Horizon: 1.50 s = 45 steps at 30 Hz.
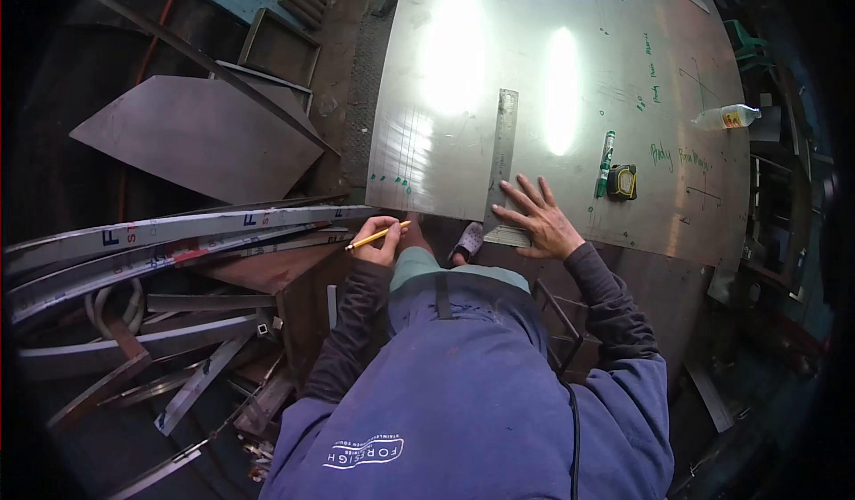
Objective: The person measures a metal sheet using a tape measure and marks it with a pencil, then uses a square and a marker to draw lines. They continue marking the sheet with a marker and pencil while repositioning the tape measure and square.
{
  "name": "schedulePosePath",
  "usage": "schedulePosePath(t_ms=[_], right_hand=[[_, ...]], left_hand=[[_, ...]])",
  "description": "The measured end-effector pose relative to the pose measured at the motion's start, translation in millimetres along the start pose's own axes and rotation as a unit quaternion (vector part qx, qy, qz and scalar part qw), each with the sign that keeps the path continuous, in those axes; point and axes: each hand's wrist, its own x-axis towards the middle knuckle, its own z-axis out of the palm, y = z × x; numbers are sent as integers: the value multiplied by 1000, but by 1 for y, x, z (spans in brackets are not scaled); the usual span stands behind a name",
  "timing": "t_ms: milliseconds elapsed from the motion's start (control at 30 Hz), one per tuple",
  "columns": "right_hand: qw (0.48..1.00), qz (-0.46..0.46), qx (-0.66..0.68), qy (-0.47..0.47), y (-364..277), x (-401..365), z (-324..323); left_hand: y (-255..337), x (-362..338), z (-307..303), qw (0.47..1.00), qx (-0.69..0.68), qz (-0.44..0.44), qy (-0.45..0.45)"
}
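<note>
My left hand (378,240) is closed around a yellow pencil (367,239), just off the near edge of a large metal sheet (552,179). My right hand (545,222) lies with fingers spread, pressing on a steel try square (504,144). The square's long graduated blade rests on the sheet and points away from me; its short stock sits along the near edge, partly under my hand. To the right of that hand are a green marker (606,163) and a black and yellow tape measure (622,182). Small green marks and handwriting show on the sheet.
A plastic bottle (728,117) lies near the sheet's right edge. At left, long metal strips (187,242) with printed film and scrap pieces are piled beside the table. A dark cut plate (196,139) leans behind them. A green chair (746,44) stands far right.
</note>
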Motion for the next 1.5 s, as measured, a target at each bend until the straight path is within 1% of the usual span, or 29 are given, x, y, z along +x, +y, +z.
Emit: schedulePosePath(t_ms=[100,133,167,233,267,300,400,467,500,567,600,767,833,900,1033,1100,1167,1233,1300,1333,1367,1400,1433,1467,1500], right_hand=[[1000,-12,-3,19,-7,16,2],[999,-18,-2,31,-10,20,3],[999,-16,-1,31,-11,22,4],[1000,-10,-10,25,-12,23,5],[1000,-9,-10,24,-13,24,6],[1000,-9,-8,26,-14,24,6],[999,-6,-13,32,-14,24,5],[999,-5,-15,35,-13,24,6],[999,-4,-18,32,-14,24,6],[999,-2,-22,29,-14,24,8],[999,-2,-20,31,-14,24,9],[999,2,-13,32,-13,24,7],[999,0,16,41,-14,24,8],[999,1,15,44,-13,24,8],[999,4,-1,35,-13,25,7],[999,8,1,36,-15,24,7],[999,8,0,38,-13,24,7],[999,4,3,48,-13,24,9],[999,2,6,53,-13,24,10],[998,1,7,59,-12,24,10],[998,1,7,62,-12,24,10],[998,-1,6,59,-13,24,10],[998,-2,4,58,-13,24,11],[998,-6,4,57,-14,22,13],[999,-7,2,54,-14,21,15]], left_hand=[[-2,5,14,1000,1,26,1],[-2,8,21,998,24,59,4],[-1,9,27,998,25,59,3],[17,11,42,992,101,71,-24],[11,14,48,990,97,99,-31],[12,16,56,989,97,107,-36],[15,18,69,987,123,84,-54],[9,25,74,977,155,124,-72],[13,29,76,977,156,124,-72],[20,43,81,975,159,151,-44],[23,53,86,974,164,153,-31],[46,127,114,969,188,156,-39],[52,154,128,967,192,163,-39],[55,176,140,956,234,173,-35],[62,195,152,951,262,156,-43],[66,195,154,945,285,143,-74],[71,183,151,939,307,135,-82],[66,156,139,933,300,174,-98],[44,107,115,928,255,237,-134],[33,77,106,941,250,180,-142],[29,42,91,937,240,195,-160],[15,8,82,923,293,205,-143],[-29,-31,61,899,365,163,-182],[-40,-53,49,906,349,90,-223],[-56,-67,37,917,324,83,-220]])
